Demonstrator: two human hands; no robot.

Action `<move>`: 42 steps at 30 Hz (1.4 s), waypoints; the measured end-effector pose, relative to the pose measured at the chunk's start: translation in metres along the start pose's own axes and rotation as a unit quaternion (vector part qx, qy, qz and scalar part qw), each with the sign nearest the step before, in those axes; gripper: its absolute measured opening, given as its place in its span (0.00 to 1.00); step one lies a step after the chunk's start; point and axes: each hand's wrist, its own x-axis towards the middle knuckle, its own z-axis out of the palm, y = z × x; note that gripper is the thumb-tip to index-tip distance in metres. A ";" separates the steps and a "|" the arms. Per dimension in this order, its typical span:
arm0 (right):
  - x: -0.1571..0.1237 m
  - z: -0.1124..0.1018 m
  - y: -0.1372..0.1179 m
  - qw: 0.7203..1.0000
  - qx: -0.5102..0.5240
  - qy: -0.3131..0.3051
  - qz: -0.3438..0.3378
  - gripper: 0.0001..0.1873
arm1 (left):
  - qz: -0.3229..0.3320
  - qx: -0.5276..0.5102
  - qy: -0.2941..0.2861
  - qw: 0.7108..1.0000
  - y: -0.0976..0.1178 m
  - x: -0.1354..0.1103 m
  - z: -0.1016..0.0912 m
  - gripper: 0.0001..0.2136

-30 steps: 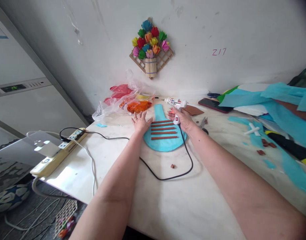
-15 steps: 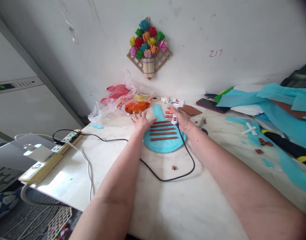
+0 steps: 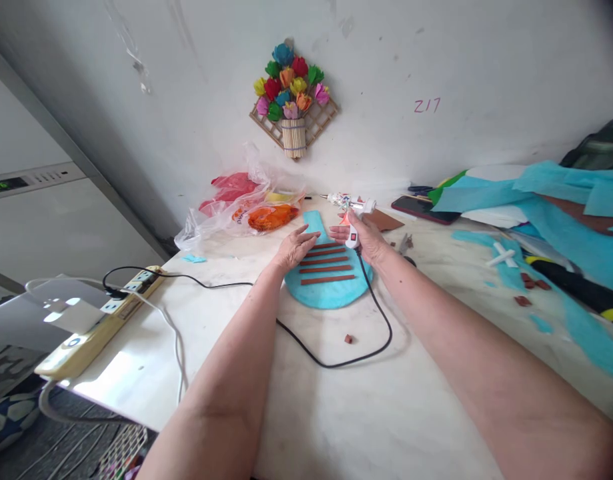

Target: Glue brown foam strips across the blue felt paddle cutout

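Note:
A light-blue fabric-covered shape (image 3: 319, 295) with a round body and a narrow neck lies flat on the table. Several dark brown strips (image 3: 327, 269) run across it, roughly parallel. My left hand (image 3: 295, 248) is open at the shape's upper left edge, fingers stretched toward the top strip; whether they touch it I cannot tell. In my right hand (image 3: 367, 239), over the upper right edge, is a white hot glue gun (image 3: 353, 235) with a red switch, its nozzle pointing left. A black cord (image 3: 383, 317) trails from its handle.
A yellowish power strip (image 3: 106, 323) sits at the table's left edge. Plastic bags (image 3: 226, 210) lie at the back left. Toward the right are a phone (image 3: 423, 209), pliers (image 3: 406, 245), brown scraps (image 3: 526, 280) and blue sheets (image 3: 561, 193). One brown bit (image 3: 348, 339) lies in front of the shape.
My left hand has turned and drawn its spread fingers closer together, now pointing right over the shape. My right hand still holds the glue gun, slightly shifted. The view has tilted a little.

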 end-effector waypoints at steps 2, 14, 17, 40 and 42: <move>0.000 0.001 0.001 1.000 0.005 0.002 -0.006 0.23 | -0.002 0.022 -0.019 1.000 0.000 -0.001 -0.001 0.19; 0.000 0.002 0.004 0.999 0.032 -0.007 -0.019 0.22 | -0.039 -0.108 0.099 0.988 -0.017 0.005 0.011 0.18; -0.001 0.004 0.004 0.999 0.041 -0.020 -0.021 0.23 | -0.043 -0.200 0.092 0.974 -0.016 0.008 0.010 0.22; -0.003 -0.002 0.000 0.998 -0.054 0.014 -0.018 0.24 | 0.078 0.118 -0.100 0.985 0.000 -0.004 0.003 0.23; -0.004 -0.001 -0.001 0.998 -0.059 0.022 -0.013 0.24 | 0.061 0.076 -0.091 0.991 0.000 -0.005 0.003 0.23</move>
